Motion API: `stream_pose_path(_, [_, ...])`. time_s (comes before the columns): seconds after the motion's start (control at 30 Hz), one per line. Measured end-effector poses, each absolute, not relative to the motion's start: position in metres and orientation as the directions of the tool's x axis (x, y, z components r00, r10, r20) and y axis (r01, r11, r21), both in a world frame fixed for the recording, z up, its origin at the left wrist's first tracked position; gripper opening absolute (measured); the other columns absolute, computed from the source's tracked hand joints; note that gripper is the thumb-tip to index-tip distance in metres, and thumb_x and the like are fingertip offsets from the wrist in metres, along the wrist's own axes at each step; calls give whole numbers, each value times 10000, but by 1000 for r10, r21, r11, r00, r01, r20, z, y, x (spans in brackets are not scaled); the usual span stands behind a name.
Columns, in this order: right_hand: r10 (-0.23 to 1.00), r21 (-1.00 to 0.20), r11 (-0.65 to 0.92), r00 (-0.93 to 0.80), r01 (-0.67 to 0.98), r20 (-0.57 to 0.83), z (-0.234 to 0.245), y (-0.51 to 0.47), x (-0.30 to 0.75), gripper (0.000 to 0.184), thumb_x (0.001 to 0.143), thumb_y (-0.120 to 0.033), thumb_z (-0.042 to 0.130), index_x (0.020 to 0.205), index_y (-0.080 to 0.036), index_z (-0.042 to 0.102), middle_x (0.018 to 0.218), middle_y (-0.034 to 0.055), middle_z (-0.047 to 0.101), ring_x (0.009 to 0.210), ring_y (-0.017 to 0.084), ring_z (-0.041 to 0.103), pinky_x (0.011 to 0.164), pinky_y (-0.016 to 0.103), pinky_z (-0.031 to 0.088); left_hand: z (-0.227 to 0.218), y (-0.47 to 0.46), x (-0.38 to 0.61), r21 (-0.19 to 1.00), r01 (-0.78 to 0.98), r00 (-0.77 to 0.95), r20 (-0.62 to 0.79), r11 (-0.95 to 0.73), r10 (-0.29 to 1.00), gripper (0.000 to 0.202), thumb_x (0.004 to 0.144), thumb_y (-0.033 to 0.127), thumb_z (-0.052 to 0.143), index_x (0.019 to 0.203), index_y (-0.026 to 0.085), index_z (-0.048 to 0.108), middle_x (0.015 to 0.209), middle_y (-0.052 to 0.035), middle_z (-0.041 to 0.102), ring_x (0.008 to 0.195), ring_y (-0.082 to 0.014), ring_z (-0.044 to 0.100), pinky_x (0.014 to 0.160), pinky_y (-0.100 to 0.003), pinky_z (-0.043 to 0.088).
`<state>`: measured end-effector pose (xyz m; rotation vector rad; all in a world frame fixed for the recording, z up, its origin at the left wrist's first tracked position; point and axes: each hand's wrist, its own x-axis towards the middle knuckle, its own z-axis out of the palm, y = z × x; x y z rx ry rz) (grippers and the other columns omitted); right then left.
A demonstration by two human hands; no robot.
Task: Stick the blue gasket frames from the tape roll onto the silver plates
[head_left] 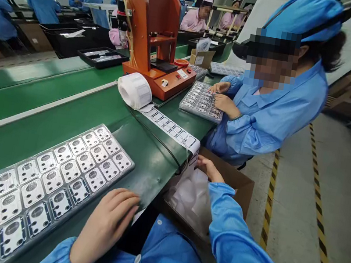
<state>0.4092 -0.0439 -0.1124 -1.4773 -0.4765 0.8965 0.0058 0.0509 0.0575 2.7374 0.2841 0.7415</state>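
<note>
My left hand [107,223] rests at the near edge of the green bench [64,118], its fingers curled together over the edge, just right of a clear tray [54,179] of several small square parts. My right hand [207,167] reaches out past the bench edge and grips the hanging end of a white label strip [171,127]. That strip runs back across the bench to a roll [134,90]. Below my right hand stands a cardboard box [237,183] lined with clear plastic.
A co-worker in blue sits to the right, both hands on another tray of parts [202,101]. An orange press machine [154,34] stands behind the roll. Black trays and more workers fill the far benches. Yellow-black floor tape [320,225] marks the aisle at right.
</note>
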Motion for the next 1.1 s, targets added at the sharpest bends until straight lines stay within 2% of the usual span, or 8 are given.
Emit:
stream_pose_path(0.1, [788,-960,-135,561,-244,-253,-104,-79,412,373,576,-394,807,869,-173,745,842,78,752,747,226,675,731,364,529,58,44,33,431,63,907,352,-900,232,178,971,206,513,1087,195,647,1058,-47,715,979,-170,649,896,-300,545])
stream_pose_path(0.27, [762,-975,-48,623,-219,-178,-79,-105,417,479,551,-486,854,922,-210,726,856,54,760,743,214,677,743,368,532,50,42,105,635,88,974,107,-767,200,274,984,297,484,1197,194,621,1140,-76,709,1051,-212,662,945,-350,531])
stream_pose_path(0.4, [738,-988,42,672,-146,-68,-55,-94,412,498,588,-534,838,958,-235,692,923,47,756,801,219,691,763,369,551,39,40,176,811,237,935,-40,-535,354,685,910,427,599,1498,193,338,1191,-128,693,961,-237,702,907,-379,537])
stream_pose_path(0.5, [725,-995,88,688,-55,26,-43,-79,400,471,650,-521,811,1002,-248,656,1000,46,743,884,218,693,789,352,559,32,39,217,935,208,873,-45,-288,485,794,874,390,649,1531,212,243,1218,-123,677,866,-186,713,860,-321,544])
stream_pose_path(0.6, [718,-993,107,686,54,115,-35,-68,388,593,674,-475,812,1182,-283,577,1045,38,724,924,215,688,806,353,566,28,41,238,949,158,799,39,-272,600,628,858,184,623,1446,191,401,1106,-70,709,865,-158,688,859,-283,531])
stream_pose_path(0.7, [718,-981,102,670,165,187,-28,-63,383,703,688,-461,810,1302,-299,509,1090,42,702,949,215,682,855,371,563,26,47,240,916,198,760,82,-350,645,398,848,118,594,1240,186,604,1010,-46,719,880,-168,664,877,-295,519])
stream_pose_path(0.9, [759,-943,-1,615,333,216,-14,-62,389,462,677,-488,810,1046,-241,680,926,47,719,839,221,662,806,371,551,25,52,232,904,200,770,93,-378,631,342,854,107,587,1172,218,646,1045,-26,723,917,-169,659,903,-294,504])
stream_pose_path(1.1, [783,-885,-70,575,460,237,-6,-61,390,457,716,-546,755,1038,-226,703,889,50,722,778,215,655,742,358,547,24,54,233,901,222,755,82,-372,650,354,846,111,609,1185,213,630,1033,-28,719,918,-166,656,876,-280,500])
